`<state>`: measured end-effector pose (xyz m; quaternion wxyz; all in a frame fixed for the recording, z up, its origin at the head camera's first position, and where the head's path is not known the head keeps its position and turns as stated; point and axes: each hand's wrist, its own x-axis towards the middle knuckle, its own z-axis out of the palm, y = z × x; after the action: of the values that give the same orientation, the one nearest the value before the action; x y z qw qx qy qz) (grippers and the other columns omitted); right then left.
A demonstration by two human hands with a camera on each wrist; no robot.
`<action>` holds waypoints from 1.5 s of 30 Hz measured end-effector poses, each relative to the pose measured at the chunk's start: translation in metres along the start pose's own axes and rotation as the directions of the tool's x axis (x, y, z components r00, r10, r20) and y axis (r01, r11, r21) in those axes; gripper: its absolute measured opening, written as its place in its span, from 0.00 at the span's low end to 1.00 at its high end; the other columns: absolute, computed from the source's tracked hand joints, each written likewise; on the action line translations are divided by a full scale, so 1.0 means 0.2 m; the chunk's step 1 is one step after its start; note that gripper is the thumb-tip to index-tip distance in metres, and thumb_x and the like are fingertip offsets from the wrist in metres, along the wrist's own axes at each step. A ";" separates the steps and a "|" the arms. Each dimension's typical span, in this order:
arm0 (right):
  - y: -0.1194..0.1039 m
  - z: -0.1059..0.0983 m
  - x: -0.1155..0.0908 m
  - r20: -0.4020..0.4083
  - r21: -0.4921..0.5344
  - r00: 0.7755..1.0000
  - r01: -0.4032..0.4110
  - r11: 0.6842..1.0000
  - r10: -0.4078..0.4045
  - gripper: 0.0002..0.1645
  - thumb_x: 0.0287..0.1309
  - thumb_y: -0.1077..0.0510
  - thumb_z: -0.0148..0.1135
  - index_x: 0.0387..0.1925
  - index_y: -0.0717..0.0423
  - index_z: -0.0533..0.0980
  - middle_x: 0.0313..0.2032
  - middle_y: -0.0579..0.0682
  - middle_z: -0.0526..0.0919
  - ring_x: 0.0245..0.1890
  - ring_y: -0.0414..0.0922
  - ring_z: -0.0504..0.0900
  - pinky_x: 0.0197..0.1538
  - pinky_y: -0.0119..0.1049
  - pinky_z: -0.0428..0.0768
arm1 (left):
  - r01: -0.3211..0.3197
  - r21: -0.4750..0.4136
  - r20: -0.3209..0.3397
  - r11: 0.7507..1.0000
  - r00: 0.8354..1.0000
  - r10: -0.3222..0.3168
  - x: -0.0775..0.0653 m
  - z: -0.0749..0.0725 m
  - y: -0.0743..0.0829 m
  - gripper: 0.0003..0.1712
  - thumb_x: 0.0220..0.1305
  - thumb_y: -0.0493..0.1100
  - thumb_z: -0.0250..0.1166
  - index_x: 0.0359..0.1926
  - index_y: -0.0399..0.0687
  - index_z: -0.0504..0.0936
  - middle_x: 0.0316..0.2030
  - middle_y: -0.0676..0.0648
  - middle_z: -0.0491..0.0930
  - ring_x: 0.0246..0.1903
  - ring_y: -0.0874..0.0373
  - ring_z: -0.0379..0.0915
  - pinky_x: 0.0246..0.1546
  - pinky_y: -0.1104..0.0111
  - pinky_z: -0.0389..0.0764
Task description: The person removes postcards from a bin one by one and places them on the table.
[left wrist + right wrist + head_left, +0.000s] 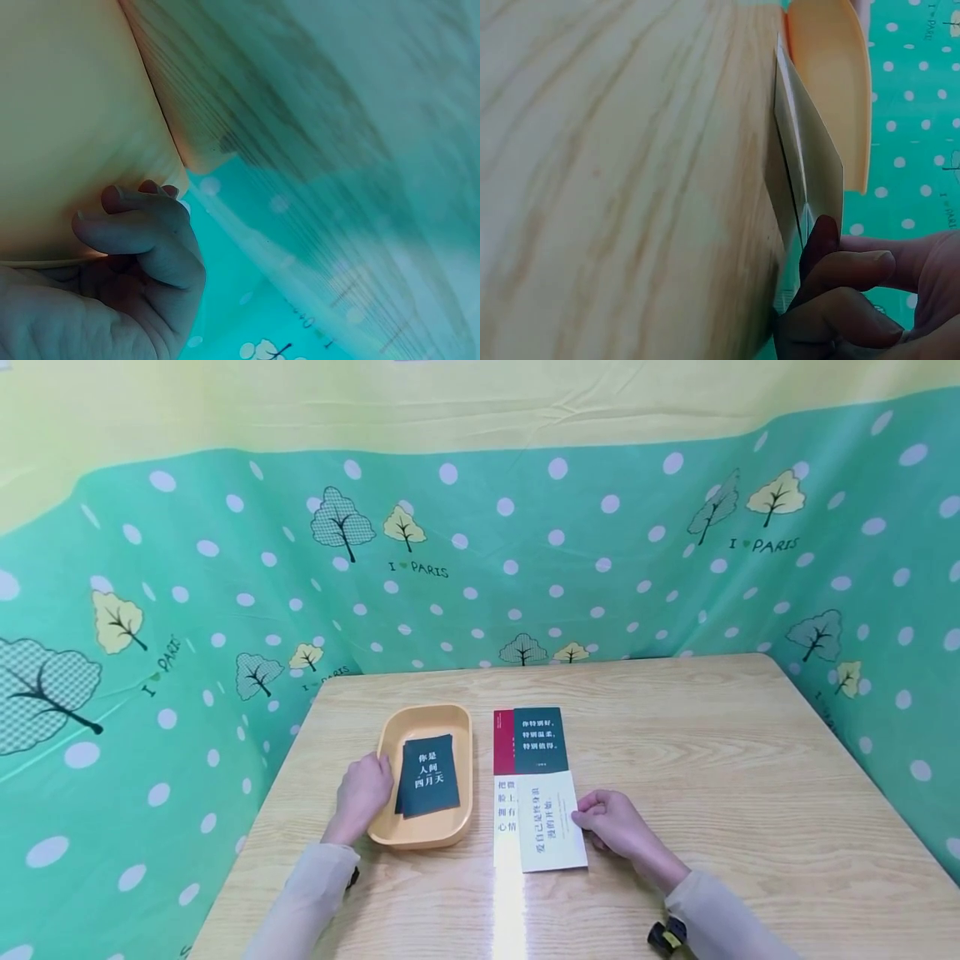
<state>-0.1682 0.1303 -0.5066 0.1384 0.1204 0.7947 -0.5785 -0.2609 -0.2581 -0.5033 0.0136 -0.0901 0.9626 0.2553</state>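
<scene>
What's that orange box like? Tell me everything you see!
The orange box is shallow and open on top, with rounded corners, a thin rim and smooth sides that look like plastic. It sits upright on the table, left of the other cards and apart from them. Dark cards, the top one with white writing, lie inside. The person's left-hand grip holds its left side.

Head view looks down; wrist views (closer) share the tray (431, 720).
</scene>
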 end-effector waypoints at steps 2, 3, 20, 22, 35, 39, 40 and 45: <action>0.00 0.00 0.00 -0.005 -0.015 1.000 0.003 1.000 -0.003 0.07 0.67 0.65 0.66 0.44 0.65 0.78 0.20 0.49 0.75 0.18 0.41 0.67 0.21 0.29 0.63 | 0.002 0.002 -0.003 1.000 1.000 -0.002 0.00 0.00 0.00 0.25 0.84 0.48 0.42 0.39 0.33 0.77 0.23 0.40 0.74 0.20 0.50 0.76 0.18 0.62 0.77; 0.00 0.00 0.00 -0.009 -0.025 1.000 0.005 1.000 -0.005 0.07 0.67 0.64 0.66 0.44 0.65 0.78 0.20 0.50 0.75 0.18 0.41 0.68 0.21 0.30 0.63 | 0.001 0.004 -0.006 1.000 1.000 -0.001 0.00 0.00 0.00 0.25 0.84 0.47 0.42 0.39 0.33 0.77 0.23 0.40 0.74 0.20 0.49 0.76 0.18 0.62 0.77; 0.00 -0.01 0.01 -0.036 -0.206 0.998 0.036 0.978 -0.045 0.08 0.66 0.59 0.68 0.32 0.59 0.80 0.24 0.51 0.80 0.24 0.43 0.72 0.27 0.32 0.68 | -0.033 0.008 -0.015 0.999 0.999 0.033 -0.01 -0.01 0.01 0.24 0.83 0.46 0.44 0.39 0.32 0.77 0.23 0.40 0.74 0.20 0.49 0.76 0.18 0.61 0.77; 0.00 -0.02 0.01 -0.035 -0.211 0.998 0.035 0.977 -0.043 0.08 0.66 0.60 0.68 0.31 0.59 0.80 0.23 0.51 0.81 0.23 0.43 0.72 0.27 0.32 0.67 | -0.036 0.014 -0.016 0.999 0.999 0.036 -0.01 -0.01 0.01 0.24 0.83 0.46 0.44 0.38 0.32 0.78 0.23 0.40 0.75 0.21 0.49 0.76 0.18 0.60 0.77; 0.01 -0.03 0.01 -0.013 -0.220 0.999 0.034 0.975 -0.038 0.08 0.64 0.61 0.69 0.29 0.58 0.81 0.22 0.50 0.82 0.19 0.41 0.72 0.22 0.29 0.65 | -0.021 0.024 -0.011 0.999 1.000 0.021 -0.01 -0.01 0.01 0.24 0.83 0.46 0.44 0.40 0.32 0.78 0.24 0.40 0.75 0.22 0.48 0.75 0.19 0.60 0.76; 0.00 -0.03 0.02 0.004 -0.230 1.000 0.031 0.973 -0.031 0.08 0.64 0.62 0.69 0.28 0.58 0.81 0.22 0.51 0.82 0.19 0.42 0.72 0.23 0.29 0.66 | -0.011 0.022 0.005 1.000 1.000 0.011 -0.01 -0.01 0.01 0.24 0.83 0.47 0.44 0.41 0.32 0.78 0.24 0.40 0.75 0.22 0.49 0.75 0.19 0.61 0.77; 0.00 -0.03 0.02 0.008 -0.233 1.000 0.031 0.972 -0.030 0.09 0.65 0.62 0.69 0.28 0.58 0.81 0.22 0.51 0.82 0.19 0.41 0.72 0.22 0.29 0.66 | -0.009 0.025 0.006 1.000 1.000 0.009 -0.01 -0.01 0.01 0.24 0.83 0.47 0.44 0.40 0.32 0.78 0.24 0.40 0.75 0.21 0.49 0.75 0.19 0.61 0.77; -0.01 -0.03 0.02 0.030 -0.253 0.999 0.036 0.967 -0.029 0.10 0.66 0.61 0.68 0.28 0.57 0.80 0.21 0.51 0.82 0.17 0.40 0.70 0.21 0.29 0.64 | -0.011 0.035 -0.004 0.999 1.000 0.012 -0.01 -0.01 0.01 0.24 0.83 0.46 0.44 0.40 0.32 0.78 0.24 0.40 0.75 0.22 0.48 0.75 0.19 0.60 0.76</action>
<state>-0.1736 0.1348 -0.5055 0.1537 0.0812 0.8622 -0.4759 -0.2590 -0.2579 -0.5005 0.0115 -0.0849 0.9674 0.2381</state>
